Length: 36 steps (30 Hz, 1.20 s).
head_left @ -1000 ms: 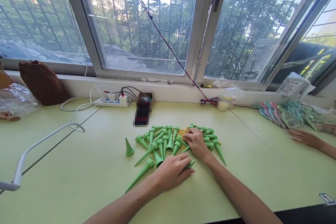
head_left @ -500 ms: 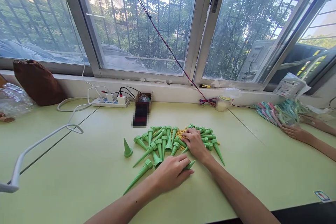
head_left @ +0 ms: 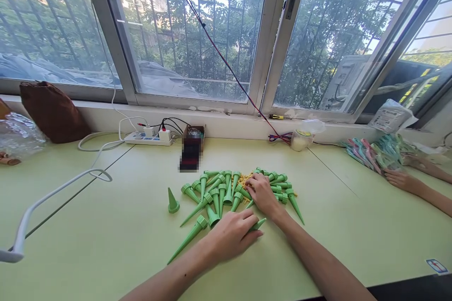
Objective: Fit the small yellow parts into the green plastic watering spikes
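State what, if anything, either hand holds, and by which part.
The left hand grips a green spike behind its protruding tip, the rest hidden. The right hand is at the yellow pieces; any hold there cannot be told.

The surface [head_left: 106, 244] is a pale yellow-green, crossed by thin dark lines. The spikes [head_left: 228, 193] and the short cone [head_left: 173, 204] are one brighter, plain green, and the small pegs [head_left: 246, 179] are yellow-orange. The pouch [head_left: 52, 113] is dark brown; the power strip [head_left: 146, 138] white. The clips [head_left: 372, 155] mix pink, teal and light green — the sticker [head_left: 437, 266] is white, blue-bordered, with a red mark.
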### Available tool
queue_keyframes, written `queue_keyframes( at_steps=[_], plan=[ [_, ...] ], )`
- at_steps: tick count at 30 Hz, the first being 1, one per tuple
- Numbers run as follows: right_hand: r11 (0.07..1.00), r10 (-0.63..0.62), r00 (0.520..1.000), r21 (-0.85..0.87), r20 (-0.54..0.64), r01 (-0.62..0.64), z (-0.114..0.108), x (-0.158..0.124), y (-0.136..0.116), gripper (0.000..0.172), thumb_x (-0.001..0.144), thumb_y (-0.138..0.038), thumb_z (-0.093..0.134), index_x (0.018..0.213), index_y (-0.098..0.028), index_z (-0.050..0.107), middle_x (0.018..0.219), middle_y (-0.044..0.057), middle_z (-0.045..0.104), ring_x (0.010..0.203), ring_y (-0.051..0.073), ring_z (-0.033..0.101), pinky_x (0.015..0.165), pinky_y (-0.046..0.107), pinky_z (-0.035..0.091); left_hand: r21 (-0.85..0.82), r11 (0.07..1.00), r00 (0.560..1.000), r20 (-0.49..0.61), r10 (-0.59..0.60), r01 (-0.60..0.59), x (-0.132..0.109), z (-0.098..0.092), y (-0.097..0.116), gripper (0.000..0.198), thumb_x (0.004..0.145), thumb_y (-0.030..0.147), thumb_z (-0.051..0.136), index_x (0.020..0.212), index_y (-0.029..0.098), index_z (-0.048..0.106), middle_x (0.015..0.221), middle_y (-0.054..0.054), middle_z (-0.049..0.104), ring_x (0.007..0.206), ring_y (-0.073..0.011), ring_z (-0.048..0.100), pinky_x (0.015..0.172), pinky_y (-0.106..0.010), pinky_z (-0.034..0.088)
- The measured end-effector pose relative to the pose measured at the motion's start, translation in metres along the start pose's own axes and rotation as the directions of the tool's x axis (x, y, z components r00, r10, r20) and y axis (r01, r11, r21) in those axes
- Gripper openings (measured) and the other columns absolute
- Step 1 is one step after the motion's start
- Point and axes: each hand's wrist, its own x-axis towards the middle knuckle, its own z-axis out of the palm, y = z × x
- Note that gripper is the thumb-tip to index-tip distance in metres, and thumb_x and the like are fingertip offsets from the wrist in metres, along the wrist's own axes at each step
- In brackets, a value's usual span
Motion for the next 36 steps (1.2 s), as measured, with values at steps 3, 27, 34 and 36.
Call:
queue_keyframes(
  at_steps=[3,27,34,36],
  plan=[
    [1.000,0.000,1.000,0.013,0.001,0.000,0.0002,0.0000,0.0000,0.012,0.094,-0.011,0.064,0.095,-0.018,0.074,0.096,0.007,0.067,0.095,0.025,0.057,0.085,0.037,0.039,0.011,1.000,1.000,0.016,-0.001,0.001,0.0004,-0.0005,0.0000,0.023,0.100,0.033,0.053,0.081,0.019,0.053,0.084,0.000,0.062,0.068,-0.0143,0.058,0.057,-0.030,0.030],
    [0.995,-0.036,0.989,-0.090,0.142,0.049,0.0016,0.0015,0.0007,0.009,0.095,-0.015,0.062,0.098,-0.019,0.070,0.103,0.009,0.066,0.101,0.026,0.055,0.087,0.038,0.037,0.006,1.000,1.000,0.005,0.002,-0.002,0.0001,0.0008,-0.0008,0.024,0.100,0.033,0.052,0.081,0.019,0.052,0.083,0.000,0.062,0.067,-0.0140,0.058,0.057,-0.030,0.031],
    [0.997,0.002,0.988,-0.081,0.156,0.010,-0.0014,0.0020,-0.0026,0.006,0.092,-0.012,0.064,0.095,-0.018,0.067,0.102,0.009,0.066,0.100,0.026,0.055,0.087,0.038,0.038,-0.002,1.000,1.000,0.016,-0.006,0.006,0.0000,-0.0020,0.0005,0.022,0.100,0.033,0.052,0.083,0.019,0.052,0.084,-0.001,0.062,0.068,-0.0149,0.059,0.058,-0.030,0.032],
    [0.997,0.005,0.988,-0.076,0.153,0.006,-0.0016,0.0018,-0.0028,0.006,0.092,-0.012,0.064,0.093,-0.018,0.066,0.101,0.009,0.065,0.099,0.027,0.055,0.087,0.039,0.039,-0.003,1.000,1.000,0.017,-0.004,0.005,0.0001,-0.0029,0.0009,0.022,0.099,0.033,0.053,0.083,0.019,0.052,0.084,-0.001,0.062,0.068,-0.0150,0.059,0.058,-0.029,0.032]
  ],
)
